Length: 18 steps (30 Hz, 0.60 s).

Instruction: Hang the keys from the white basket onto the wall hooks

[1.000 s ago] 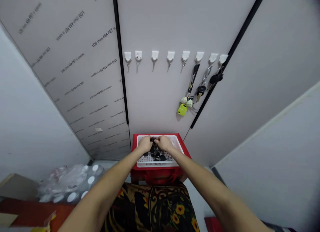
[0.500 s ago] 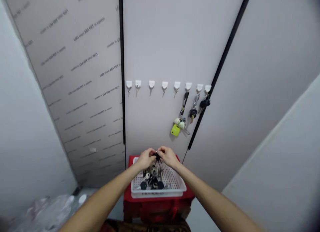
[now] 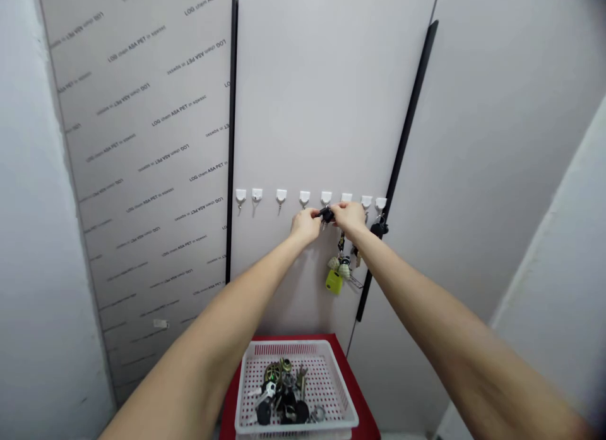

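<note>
A bunch of black-headed keys (image 3: 327, 214) is pinched between my two hands, right at the fifth white hook (image 3: 326, 198) from the left on the panel. My left hand (image 3: 305, 225) grips it from the left side. From the right, the closed fingers of my right hand (image 3: 349, 216) hold it and partly cover the neighbouring hook. Whether the key ring is around the hook I cannot tell. Just below my right hand hangs a bunch with a lime-green tag (image 3: 334, 281). Black keys (image 3: 377, 229) hang from the rightmost hook.
Below, a white perforated basket (image 3: 344, 389) holds a heap of keys (image 3: 286, 389) and rests on a red surface (image 3: 353, 370). Several white hooks (image 3: 281, 196) line the panel to the left. Long black handles (image 3: 230, 143) run along the panel edges.
Both hands have risen from above the basket to the row of hooks, carrying the black-headed keys. The view has tilted up.
</note>
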Available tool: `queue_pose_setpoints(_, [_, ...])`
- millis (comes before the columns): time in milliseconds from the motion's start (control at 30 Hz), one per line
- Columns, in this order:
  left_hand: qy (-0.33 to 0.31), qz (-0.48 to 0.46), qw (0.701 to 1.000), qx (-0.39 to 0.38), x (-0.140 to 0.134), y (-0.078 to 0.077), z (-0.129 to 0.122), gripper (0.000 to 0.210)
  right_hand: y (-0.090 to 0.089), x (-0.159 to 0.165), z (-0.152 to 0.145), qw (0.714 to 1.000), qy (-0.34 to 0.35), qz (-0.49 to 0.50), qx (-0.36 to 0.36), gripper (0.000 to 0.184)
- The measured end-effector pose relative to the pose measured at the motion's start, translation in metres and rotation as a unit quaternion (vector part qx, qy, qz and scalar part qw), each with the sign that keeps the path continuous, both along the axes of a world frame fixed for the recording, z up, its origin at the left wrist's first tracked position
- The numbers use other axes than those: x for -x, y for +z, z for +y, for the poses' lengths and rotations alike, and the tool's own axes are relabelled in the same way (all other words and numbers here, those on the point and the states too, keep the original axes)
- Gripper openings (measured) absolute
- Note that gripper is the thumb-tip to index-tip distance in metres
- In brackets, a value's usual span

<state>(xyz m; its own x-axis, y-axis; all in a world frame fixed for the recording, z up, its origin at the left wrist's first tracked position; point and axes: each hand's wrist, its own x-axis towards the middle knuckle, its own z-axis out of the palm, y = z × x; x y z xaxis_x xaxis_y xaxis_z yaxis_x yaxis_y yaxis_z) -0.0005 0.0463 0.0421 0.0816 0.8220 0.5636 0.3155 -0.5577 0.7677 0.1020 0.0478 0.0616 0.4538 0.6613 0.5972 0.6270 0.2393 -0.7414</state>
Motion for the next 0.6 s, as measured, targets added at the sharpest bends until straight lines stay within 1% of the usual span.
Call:
queue_pose_setpoints(67, [0.005,0.002,1.000,0.007,-0.004,0.000,0.003,0.022,0.004,-0.002,0.008,0.998,-0.053,-0.038,0.010,0.017])
queue_pose_setpoints(133, [0.005,0.007,1.000,0.023,-0.007,-0.004,0.007,0.022,0.003,-0.002,0.011,0.993,-0.080,-0.077,0.034,0.016])
queue_pose_setpoints(200, [0.004,0.019,0.999,0.034,-0.008,-0.011,0.011,0.022,0.001,0.000,0.011,0.989,-0.086,-0.111,0.054,0.016])
queue_pose_setpoints(267, [0.003,0.029,0.999,0.040,-0.007,-0.016,0.014,0.023,-0.001,0.002,0.010,0.986,-0.083,-0.132,0.058,0.017])
queue_pose_setpoints(400, [-0.002,0.038,0.998,0.044,0.002,-0.026,0.008,0.027,-0.006,0.005,0.002,0.982,-0.077,-0.157,0.066,0.020])
queue_pose_setpoints(467, [-0.006,0.050,0.998,0.045,0.012,-0.038,0.000,0.029,-0.011,0.004,-0.007,0.980,-0.074,-0.180,0.043,0.022])
queue_pose_setpoints(500, [-0.011,0.058,0.997,0.047,0.018,-0.047,-0.005,0.030,-0.017,0.003,-0.012,0.979,-0.072,-0.190,0.021,0.023])
queue_pose_setpoints(567, [-0.033,0.082,0.995,0.051,0.032,-0.073,-0.017,0.030,-0.038,0.001,-0.024,0.976,-0.059,-0.207,-0.016,0.028])
queue_pose_setpoints(600, [-0.050,0.102,0.992,0.055,0.040,-0.089,-0.024,0.030,-0.053,0.001,-0.031,0.975,-0.044,-0.218,-0.017,0.029])
